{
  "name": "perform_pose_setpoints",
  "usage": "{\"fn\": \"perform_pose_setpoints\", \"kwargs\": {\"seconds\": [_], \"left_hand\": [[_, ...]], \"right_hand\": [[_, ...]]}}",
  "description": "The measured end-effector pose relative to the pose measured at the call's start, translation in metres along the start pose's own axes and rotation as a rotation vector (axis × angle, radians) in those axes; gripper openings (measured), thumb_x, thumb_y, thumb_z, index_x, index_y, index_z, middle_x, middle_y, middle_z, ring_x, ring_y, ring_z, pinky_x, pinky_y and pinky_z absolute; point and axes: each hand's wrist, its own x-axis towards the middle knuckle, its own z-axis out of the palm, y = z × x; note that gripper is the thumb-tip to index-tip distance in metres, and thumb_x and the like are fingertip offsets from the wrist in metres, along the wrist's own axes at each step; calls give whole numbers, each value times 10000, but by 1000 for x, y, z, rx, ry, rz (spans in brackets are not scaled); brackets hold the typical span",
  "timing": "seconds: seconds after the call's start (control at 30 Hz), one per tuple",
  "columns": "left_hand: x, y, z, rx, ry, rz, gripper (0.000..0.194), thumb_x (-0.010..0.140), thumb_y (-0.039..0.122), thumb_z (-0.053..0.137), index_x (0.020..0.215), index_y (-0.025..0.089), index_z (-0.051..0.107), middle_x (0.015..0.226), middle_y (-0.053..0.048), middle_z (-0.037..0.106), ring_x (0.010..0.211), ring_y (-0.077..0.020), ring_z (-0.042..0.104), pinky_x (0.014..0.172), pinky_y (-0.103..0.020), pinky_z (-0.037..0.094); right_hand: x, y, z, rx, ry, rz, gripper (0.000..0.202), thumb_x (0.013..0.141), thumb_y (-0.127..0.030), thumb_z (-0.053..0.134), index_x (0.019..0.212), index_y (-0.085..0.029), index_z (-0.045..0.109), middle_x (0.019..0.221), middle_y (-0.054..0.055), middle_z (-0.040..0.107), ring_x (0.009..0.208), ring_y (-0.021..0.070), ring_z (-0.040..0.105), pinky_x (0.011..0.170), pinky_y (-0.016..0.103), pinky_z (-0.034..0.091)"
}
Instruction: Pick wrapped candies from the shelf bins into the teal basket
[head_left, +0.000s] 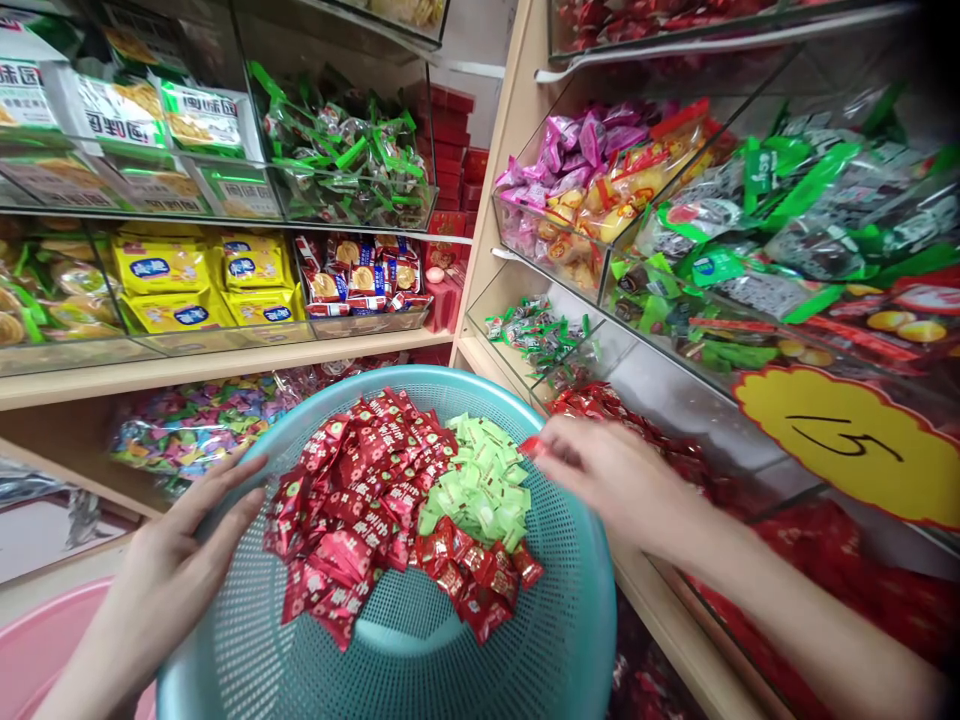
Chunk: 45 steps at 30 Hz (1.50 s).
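A large teal mesh basket (281, 640) fills the lower middle of the view. Inside it lie large red packets (375, 470), a heap of small light green packets (480, 475) and smaller red wrapped pieces (476, 575). My left hand (176, 560) rests against the basket's left rim, thumb and fingers apart, holding no packet. Over the right rim, my right hand (600, 470) has its fingers closed on a small red packet (534, 447), beside the green heap.
Shelves with clear bins surround the basket: yellow packs (172, 285) at left, green-wrapped snacks (795, 210) at right. A yellow price tag (855, 445) hangs at right. Red packets (607, 405) lie in a low bin behind my right hand. A pink tub (56, 640) stands lower left.
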Motion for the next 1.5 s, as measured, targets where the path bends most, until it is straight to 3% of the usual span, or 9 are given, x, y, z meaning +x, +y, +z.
{"fn": "perform_pose_setpoints", "kwargs": {"seconds": [0.17, 0.27, 0.43, 0.53, 0.63, 0.77, 0.97, 1.17, 1.5], "left_hand": [[-1, 4, -3, 8, -13, 18, 555, 693, 598, 426, 1103, 258, 580, 1207, -45, 582, 1060, -253, 558, 805, -363, 490], [-1, 5, -3, 17, -25, 5, 558, 697, 595, 427, 1114, 255, 574, 1222, -50, 570, 1067, -254, 553, 756, -331, 511], [1, 2, -2, 32, -11, -10, 562, 683, 606, 430, 1097, 260, 588, 1232, -38, 563, 1081, -258, 543, 721, -312, 523], [1, 1, -1, 48, 0, -20, 568, 681, 608, 429, 1102, 260, 584, 1231, -33, 565, 1041, -256, 570, 710, -313, 523], [0, 3, -1, 37, 10, -19, 577, 676, 612, 427, 1098, 252, 585, 1235, -33, 561, 973, -248, 606, 719, -320, 520], [-1, 3, -2, 11, 8, -25, 570, 673, 602, 438, 1096, 248, 586, 1258, -27, 541, 858, -223, 646, 665, -302, 528], [-1, 2, -1, 23, 29, -3, 524, 683, 568, 456, 1101, 281, 589, 1226, -2, 567, 733, -202, 662, 615, -306, 534], [0, 4, -2, 7, 36, 20, 492, 691, 558, 463, 1081, 290, 597, 1227, 24, 563, 899, -214, 637, 662, -297, 538], [-1, 3, -2, 16, 8, 7, 555, 690, 588, 438, 1111, 259, 585, 1252, -27, 545, 958, -244, 614, 699, -318, 528]], "right_hand": [[-15, -17, 56, 51, -256, -19, 103, 775, -234, 533, 684, -193, 559, 691, -4, 609, 658, 130, 540, 496, 236, 224], [-17, -18, 69, 13, -305, -25, 91, 765, -248, 551, 696, -189, 561, 704, 1, 617, 668, 143, 554, 507, 245, 232], [-6, -7, 34, -55, -187, -24, 169, 816, -337, 490, 852, -200, 583, 794, 25, 636, 753, 168, 573, 587, 257, 330], [11, 11, 2, -142, -99, 92, 217, 837, -365, 446, 900, -213, 587, 821, 38, 643, 770, 172, 581, 628, 262, 360], [29, 35, -15, -289, -45, 200, 234, 849, -359, 413, 906, -209, 582, 857, 59, 642, 803, 196, 584, 634, 274, 364], [41, 57, -7, -408, -127, 301, 228, 845, -324, 409, 897, -178, 576, 894, 102, 634, 833, 229, 591, 629, 293, 373], [38, 53, 10, -382, -241, 317, 224, 838, -293, 414, 912, -170, 586, 953, 124, 629, 908, 249, 587, 663, 314, 410], [39, 49, 15, -410, -274, 338, 240, 838, -235, 411, 951, -140, 601, 998, 166, 617, 956, 268, 579, 717, 347, 426], [40, 50, 22, -439, -230, 325, 267, 805, -181, 459, 1055, -112, 524, 974, 170, 620, 989, 268, 557, 715, 332, 427]]}}
